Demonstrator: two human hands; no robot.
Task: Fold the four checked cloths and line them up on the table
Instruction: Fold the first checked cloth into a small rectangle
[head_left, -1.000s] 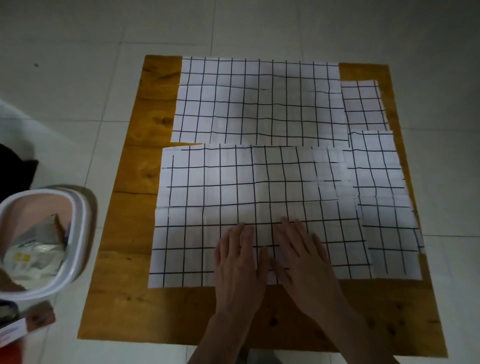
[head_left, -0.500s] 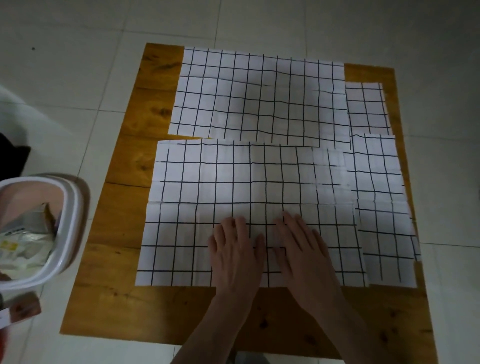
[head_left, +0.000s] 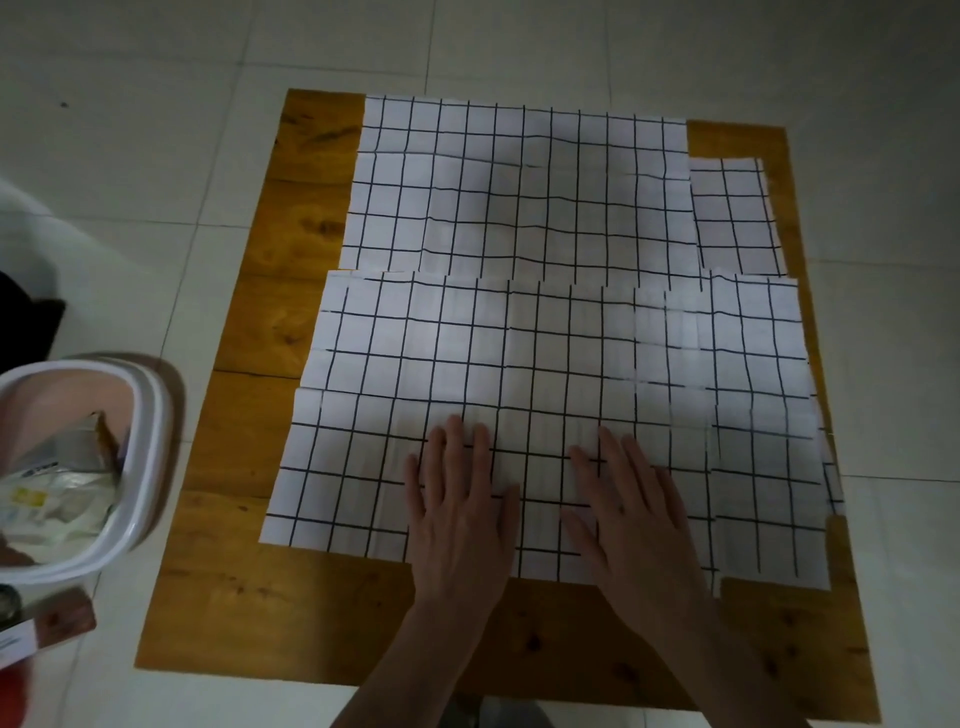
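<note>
White cloths with a black check cover a wooden table. A large near cloth lies spread flat across the front half. Behind it lies a second large cloth, also flat. A narrower cloth lies along the right edge, and a small one sits at the far right. My left hand and my right hand lie flat, fingers straight, pressing the near cloth close to its front edge, a small gap between them.
A white plastic tub holding packets stands on the tiled floor left of the table. A small box lies below it at the left edge. Bare wood shows along the table's left side and front.
Both hands stayed pressed on the near cloth and have slid slightly apart. The camera view shifted a little.
</note>
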